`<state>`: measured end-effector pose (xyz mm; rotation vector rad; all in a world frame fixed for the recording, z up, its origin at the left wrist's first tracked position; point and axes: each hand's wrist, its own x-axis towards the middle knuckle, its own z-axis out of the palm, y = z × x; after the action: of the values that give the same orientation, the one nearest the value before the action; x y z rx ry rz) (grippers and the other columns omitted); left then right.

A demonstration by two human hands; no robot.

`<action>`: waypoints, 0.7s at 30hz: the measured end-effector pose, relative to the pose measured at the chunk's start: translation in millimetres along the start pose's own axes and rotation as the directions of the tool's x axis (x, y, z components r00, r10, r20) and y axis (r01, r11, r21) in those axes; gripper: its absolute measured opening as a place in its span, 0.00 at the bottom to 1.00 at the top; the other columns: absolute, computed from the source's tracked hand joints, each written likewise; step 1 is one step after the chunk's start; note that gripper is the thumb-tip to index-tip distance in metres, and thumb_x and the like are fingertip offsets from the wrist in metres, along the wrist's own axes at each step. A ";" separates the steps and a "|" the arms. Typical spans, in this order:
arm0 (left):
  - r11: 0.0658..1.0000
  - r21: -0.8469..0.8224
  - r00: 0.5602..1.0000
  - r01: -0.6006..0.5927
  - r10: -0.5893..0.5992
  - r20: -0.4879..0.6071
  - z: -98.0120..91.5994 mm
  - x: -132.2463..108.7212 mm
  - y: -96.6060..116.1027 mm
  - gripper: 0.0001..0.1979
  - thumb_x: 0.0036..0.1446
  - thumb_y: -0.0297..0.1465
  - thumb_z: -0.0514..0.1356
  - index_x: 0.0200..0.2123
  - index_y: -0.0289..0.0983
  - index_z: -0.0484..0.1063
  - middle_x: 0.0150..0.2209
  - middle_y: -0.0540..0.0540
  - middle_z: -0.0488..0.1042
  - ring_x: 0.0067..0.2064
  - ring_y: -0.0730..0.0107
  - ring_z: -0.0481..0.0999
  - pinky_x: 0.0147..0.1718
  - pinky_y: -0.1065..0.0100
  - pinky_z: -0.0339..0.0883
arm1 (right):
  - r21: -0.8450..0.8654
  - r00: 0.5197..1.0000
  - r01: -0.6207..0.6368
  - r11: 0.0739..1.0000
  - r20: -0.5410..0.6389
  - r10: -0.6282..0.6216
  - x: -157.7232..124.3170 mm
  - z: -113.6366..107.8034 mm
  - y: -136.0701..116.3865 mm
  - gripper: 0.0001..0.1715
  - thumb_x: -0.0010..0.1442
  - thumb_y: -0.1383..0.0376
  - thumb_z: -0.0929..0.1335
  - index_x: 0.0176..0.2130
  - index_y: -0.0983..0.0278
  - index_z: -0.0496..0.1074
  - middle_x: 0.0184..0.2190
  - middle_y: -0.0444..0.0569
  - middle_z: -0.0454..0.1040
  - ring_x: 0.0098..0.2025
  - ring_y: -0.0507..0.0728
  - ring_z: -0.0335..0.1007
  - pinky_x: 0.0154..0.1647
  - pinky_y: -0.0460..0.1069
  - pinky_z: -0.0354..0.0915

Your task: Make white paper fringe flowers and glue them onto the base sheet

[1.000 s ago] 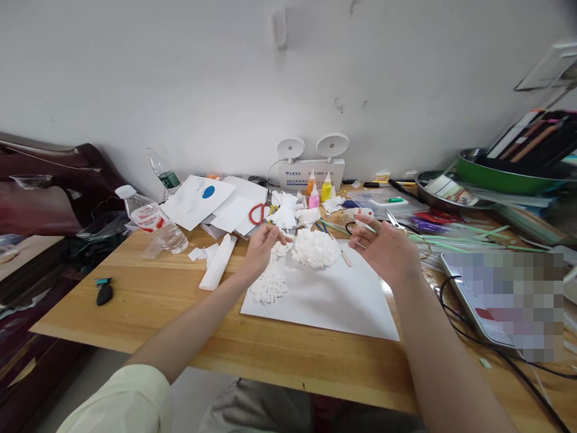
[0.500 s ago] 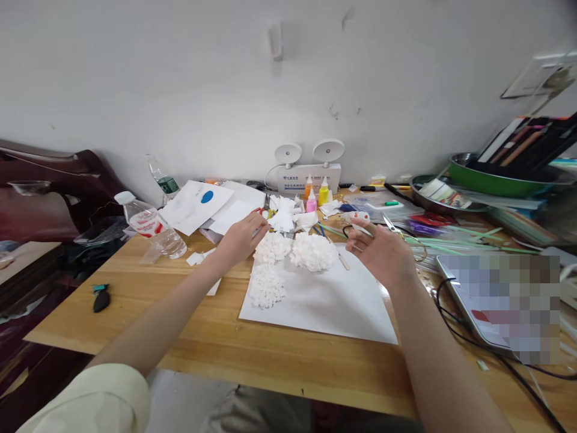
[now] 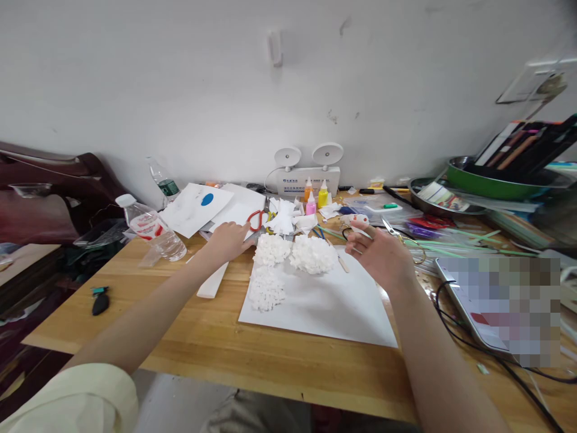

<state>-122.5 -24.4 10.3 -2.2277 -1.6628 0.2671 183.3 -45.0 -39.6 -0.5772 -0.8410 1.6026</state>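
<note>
My left hand lies flat with fingers stretched out on the upper end of a folded white paper strip, just left of red-handled scissors. My right hand is raised over the table, curled round small metal scissors with a finger through a black loop; one fingertip is wrapped in white tape. Between the hands, three white paper pompoms sit on a white sheet.
Plastic water bottle and loose papers at back left. Small colour bottles and a twin-lamp box by the wall. Tablet with black cable at right, green bowl behind. Black clip at left edge.
My left hand has drawn away from the pompoms, moving left and down onto the folded paper strip. My right hand has stayed nearly still with the small scissors.
</note>
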 end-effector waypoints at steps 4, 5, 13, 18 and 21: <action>0.993 -0.119 0.997 0.024 -0.033 -0.075 7.1 3.2 -5.0 0.23 0.54 0.35 0.52 0.53 0.34 0.58 0.32 0.38 0.73 0.38 0.55 0.70 0.35 0.63 0.57 | 0.011 1.000 -0.009 1.000 -0.003 0.009 -0.6 0.1 -0.2 0.14 0.50 0.58 0.63 0.36 0.59 0.72 0.27 0.46 0.71 0.32 0.54 0.67 0.34 0.50 0.65; 0.986 -0.168 0.996 0.019 -0.034 -0.085 9.0 4.3 -7.4 0.20 0.54 0.34 0.52 0.49 0.34 0.62 0.32 0.38 0.72 0.38 0.55 0.70 0.36 0.62 0.57 | 0.004 1.000 -0.006 1.000 0.000 0.006 -0.7 -0.3 -0.1 0.14 0.50 0.58 0.63 0.36 0.59 0.71 0.28 0.47 0.71 0.33 0.55 0.67 0.35 0.50 0.65; 0.855 -0.514 0.993 -0.076 0.017 -0.119 14.0 9.0 -24.9 0.19 0.58 0.37 0.42 0.26 0.36 0.67 0.33 0.45 0.70 0.35 0.70 0.69 0.35 0.70 0.62 | 0.023 1.000 -0.010 1.000 0.005 0.009 0.6 -2.2 0.6 0.15 0.51 0.59 0.63 0.37 0.61 0.72 0.29 0.48 0.71 0.33 0.54 0.66 0.35 0.50 0.64; 0.211 -0.969 0.972 -0.128 -0.168 -0.165 18.5 21.5 -1.2 0.16 0.57 0.39 0.44 0.24 0.36 0.60 0.42 0.41 0.71 0.47 0.67 0.67 0.44 0.65 0.61 | 0.002 1.000 -0.010 1.000 0.020 0.010 1.1 -4.7 3.5 0.15 0.54 0.58 0.61 0.38 0.61 0.71 0.29 0.48 0.70 0.33 0.55 0.66 0.36 0.51 0.64; -0.096 -0.991 0.980 -0.092 -0.183 -0.074 11.4 30.7 18.9 0.15 0.58 0.39 0.42 0.24 0.37 0.53 0.36 0.42 0.72 0.43 0.67 0.70 0.41 0.63 0.64 | -0.027 1.000 -0.001 1.000 0.020 0.002 1.1 -6.3 5.0 0.16 0.54 0.58 0.61 0.38 0.60 0.71 0.29 0.48 0.70 0.32 0.55 0.67 0.36 0.51 0.64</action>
<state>-100.7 2.0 -5.8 -2.7907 -2.0519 -1.9624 184.8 -43.0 -47.3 -0.5819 -0.8779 1.6030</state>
